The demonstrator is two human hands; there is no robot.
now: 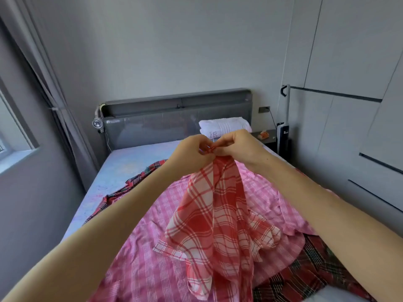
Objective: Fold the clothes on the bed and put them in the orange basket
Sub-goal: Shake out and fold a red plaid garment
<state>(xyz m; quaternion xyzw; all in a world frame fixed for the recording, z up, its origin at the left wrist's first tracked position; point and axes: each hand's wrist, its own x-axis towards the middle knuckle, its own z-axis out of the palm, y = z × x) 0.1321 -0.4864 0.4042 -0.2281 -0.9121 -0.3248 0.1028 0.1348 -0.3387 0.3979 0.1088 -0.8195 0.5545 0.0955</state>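
Currently the fingers of the left hand (192, 154) and the right hand (238, 144) are curled, knuckles nearly touching. Both pinch the same bunched top edge of a thin red-and-white checked cloth (214, 216).

The cloth is held up above the bed, highest at its far end. Its long axis runs from the pinch point back toward the wearer and downward. The gathered narrow end points to the headboard and the loose wide end fans out near the camera. The lower folds appear to rest on a pink-and-white gingham garment (148, 253) spread beneath.

Surface: a bed with a pale blue sheet (113, 168), bare along its left side. A dark red-and-green tartan garment (135, 182) lies under the pink one, showing at the left edge and again at lower right. A grey padded headboard (174, 120) stands against a plain grey wall.

Surroundings:
- A white folded pillow (226, 126) lies at the head, partly hidden behind the right hand.
- A small round clip lamp (97, 123) sits at the headboard's left corner.
- A grey curtain (61, 105) and a window frame (15, 136) are at left.
- A dark bedside table (269, 138) stands right of the pillow and carries a small orange-and-white item, too small to identify.
- A white-and-black upright vacuum cleaner (284, 131) stands just beside the table, against grey wardrobe panels (349, 116).

Both forearms cross the lower frame and cover parts of the pink and tartan garments.
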